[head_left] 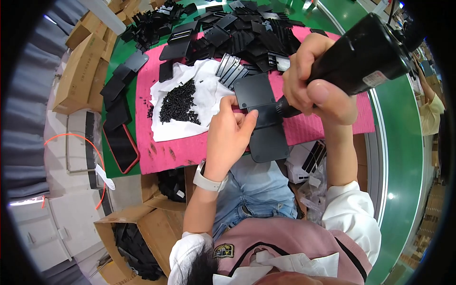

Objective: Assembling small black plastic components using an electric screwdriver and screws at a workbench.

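My right hand [317,83] is wrapped round a black electric screwdriver [361,54], tilted so its tip points down and left. That tip meets the middle of a black plastic hinged-looking plate [269,145], made of two flat rounded panels with a narrower section between. My left hand [229,130] grips the plate's left side at that section, thumb and fingers closed; what lies under the fingertips is hidden. Left of this hand, a heap of small black screws [178,102] rests on a white cloth [209,76]. Silvery-edged black strips [231,70] lie just beyond.
A pink mat [308,127] covers part of the green table [399,142]. Black plastic parts [237,35] are piled at the back. Flat black plates [118,92] and a red-edged phone [121,147] line the left side. An open cardboard box [156,237] of black parts stands below left.
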The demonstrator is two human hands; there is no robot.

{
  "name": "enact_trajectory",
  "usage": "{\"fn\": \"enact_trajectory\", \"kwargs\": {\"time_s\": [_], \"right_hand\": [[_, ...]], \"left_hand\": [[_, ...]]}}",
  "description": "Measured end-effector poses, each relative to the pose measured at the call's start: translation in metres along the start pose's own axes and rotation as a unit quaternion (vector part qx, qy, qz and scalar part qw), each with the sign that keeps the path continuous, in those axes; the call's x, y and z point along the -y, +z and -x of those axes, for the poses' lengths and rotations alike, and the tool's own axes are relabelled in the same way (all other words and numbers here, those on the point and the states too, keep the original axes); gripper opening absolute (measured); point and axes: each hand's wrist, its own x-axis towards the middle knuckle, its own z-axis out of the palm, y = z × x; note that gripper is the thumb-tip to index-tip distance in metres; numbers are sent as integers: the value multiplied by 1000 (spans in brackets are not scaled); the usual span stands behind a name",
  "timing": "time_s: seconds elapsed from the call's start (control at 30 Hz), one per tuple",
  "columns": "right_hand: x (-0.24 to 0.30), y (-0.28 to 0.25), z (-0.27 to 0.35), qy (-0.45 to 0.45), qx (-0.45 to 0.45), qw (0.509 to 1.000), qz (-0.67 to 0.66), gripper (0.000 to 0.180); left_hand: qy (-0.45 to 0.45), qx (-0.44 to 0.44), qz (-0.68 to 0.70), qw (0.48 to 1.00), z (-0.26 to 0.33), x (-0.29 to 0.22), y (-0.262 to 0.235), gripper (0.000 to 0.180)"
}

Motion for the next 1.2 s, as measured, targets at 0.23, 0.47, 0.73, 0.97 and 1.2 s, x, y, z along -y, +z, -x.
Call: {"fn": "enact_trajectory", "kwargs": {"time_s": [0.23, 0.47, 0.73, 0.97, 1.2], "right_hand": [[1, 8, 9, -55, -22, 996, 71, 36], [31, -21, 26, -132, 97, 982, -98, 42], [26, -9, 38, -96, 105, 980, -136, 42], [27, 1, 41, -113, -3, 987, -115, 42], [25, 14, 28, -183, -2, 960, -211, 38]], "left_hand": [[18, -43, -95, 994, 10, -12, -4, 28], [264, -173, -296, 901, 17, 0, -50, 17], [267, -31, -305, 913, -10, 11, -53, 12], [299, -107, -242, 917, 2, 4, -39, 11], [219, 42, 86, 971, 36, -15, -27, 11]]}}
